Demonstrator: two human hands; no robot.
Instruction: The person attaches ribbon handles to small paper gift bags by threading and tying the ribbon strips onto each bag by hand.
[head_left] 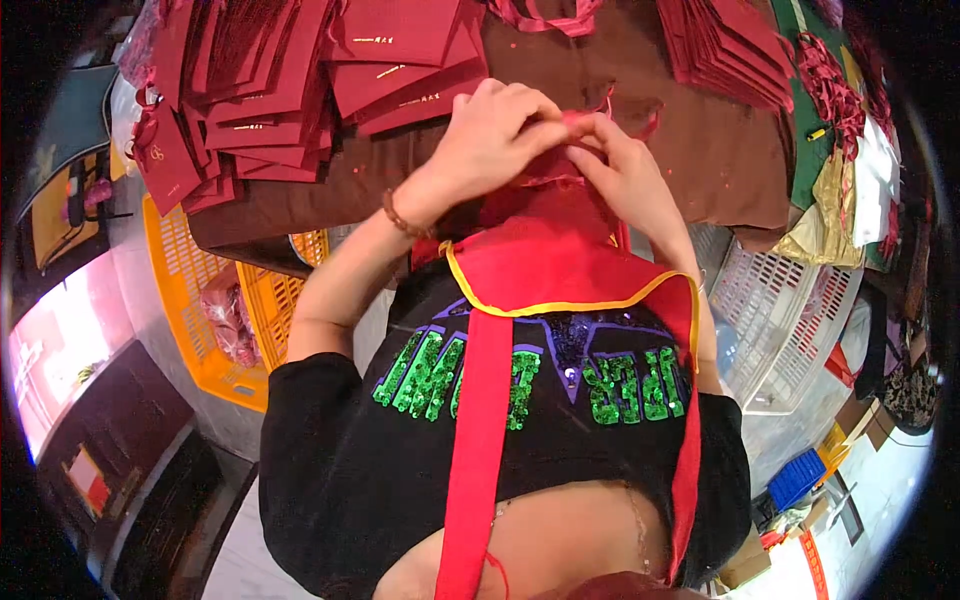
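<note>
My left hand (498,137) and my right hand (632,178) meet at the near edge of the brown-covered table. Their fingertips are pinched together around a red ribbon (577,118), whose thin ends stick out past the fingers. Just below the fingers a dark red piece (548,172) shows, partly covered by my hands; I cannot make out whether it is a bag. Left of my hands lie stacks of dark red paper bags (405,88) with small gold print. A beaded bracelet circles my left wrist.
More dark red bags (725,50) lie fanned at the far right, beside a bundle of red ribbons (830,85). A brown cloth (730,170) covers the table. An orange plastic crate (190,330) stands below left, a white crate (765,310) below right. My red apron (560,265) hangs against the table edge.
</note>
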